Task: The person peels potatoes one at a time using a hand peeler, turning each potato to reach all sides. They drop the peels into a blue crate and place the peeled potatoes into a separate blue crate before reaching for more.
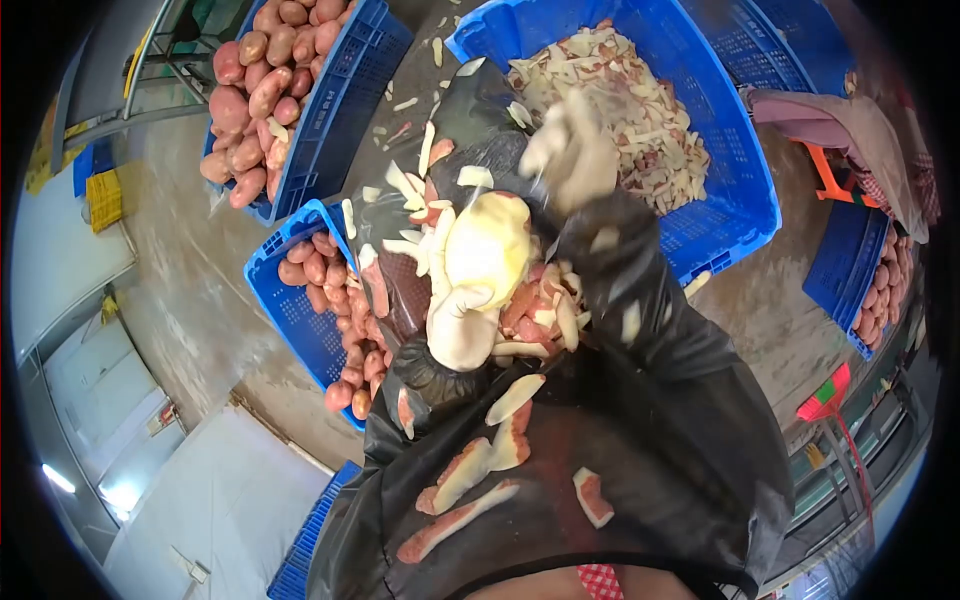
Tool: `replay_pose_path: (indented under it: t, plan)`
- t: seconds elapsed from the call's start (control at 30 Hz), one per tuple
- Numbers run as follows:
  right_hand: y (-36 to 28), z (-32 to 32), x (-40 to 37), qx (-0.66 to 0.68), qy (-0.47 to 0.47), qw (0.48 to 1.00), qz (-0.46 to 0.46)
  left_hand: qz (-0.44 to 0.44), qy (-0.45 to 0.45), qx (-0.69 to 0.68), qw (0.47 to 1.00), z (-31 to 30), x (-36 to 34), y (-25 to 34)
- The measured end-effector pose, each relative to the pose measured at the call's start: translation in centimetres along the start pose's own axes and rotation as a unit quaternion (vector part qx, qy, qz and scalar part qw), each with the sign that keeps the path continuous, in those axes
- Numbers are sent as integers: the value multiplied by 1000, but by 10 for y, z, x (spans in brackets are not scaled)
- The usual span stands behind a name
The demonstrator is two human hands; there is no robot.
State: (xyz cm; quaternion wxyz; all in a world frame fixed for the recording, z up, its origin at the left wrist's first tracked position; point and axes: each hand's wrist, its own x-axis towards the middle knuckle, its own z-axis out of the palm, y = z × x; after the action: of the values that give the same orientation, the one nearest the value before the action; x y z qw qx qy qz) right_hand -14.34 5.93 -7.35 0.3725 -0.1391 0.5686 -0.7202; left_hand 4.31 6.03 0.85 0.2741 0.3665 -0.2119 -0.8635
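Note:
My left hand (465, 325), in a pale glove, is wrapped round a large potato (490, 240), mostly peeled and yellow with a little red skin on its upper right. My right hand (575, 150), also gloved, is blurred by motion just beyond the potato. Its fingers look curled, but whatever they hold cannot be made out. Peelings (545, 310) lie heaped in my lap beside the potato. More strips cling to the dark apron (640, 450) and sleeves. Past my right hand, a blue crate (735, 190) holds a thick layer of peelings (640, 110).
To the left, a blue crate (340, 110) is piled with red-skinned potatoes (265, 90). Nearer me, a second blue crate (290, 325) holds more. Further crates (835, 265) stand at right, near a red broom (825, 392). Scraps litter the wet floor.

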Motion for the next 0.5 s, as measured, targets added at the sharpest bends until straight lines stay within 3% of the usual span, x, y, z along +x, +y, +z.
replay_pose_path:
  t: [0.03, 0.07, 0.13, 0.17, 0.2, 0.27, 0.3, 0.33, 0.4, 0.47, 0.5]
  plan:
    - [-9, -3, 9, 219, 20, 973, 64, 8, 4, 28, 1000, 2, 0, 0]
    - [-17, -4, 15, 427, 38, 895, 124, 17, 9, 56, 998, 4, 0, -1]
    - [-34, 1, -12, 466, -23, 881, 81, 19, 20, 48, 998, 4, -3, -1]
    - [-38, 4, -23, 397, -71, 915, 28, -7, 34, 13, 999, -4, -3, 1]
    - [-32, 4, -25, 382, -64, 921, 51, -31, 45, -20, 998, -10, -1, 1]
    - [-12, -8, 2, 311, 89, 940, 106, -8, 39, 27, 999, -10, -7, -1]
    - [-6, -23, 12, 406, 63, 905, 111, -31, 47, 5, 998, -8, -6, 1]
    - [-14, -18, 6, 407, 59, 905, 109, -51, 51, -16, 997, -6, -3, 3]
    - [-36, -3, -29, 174, -9, 984, 30, -46, 66, 31, 996, -7, -3, 1]
    - [-17, 18, -39, 171, -85, 978, 87, -91, 63, -84, 990, -8, 4, 2]
    - [-15, 11, -25, 236, -1, 965, 114, -63, 10, -34, 997, -8, 4, -1]
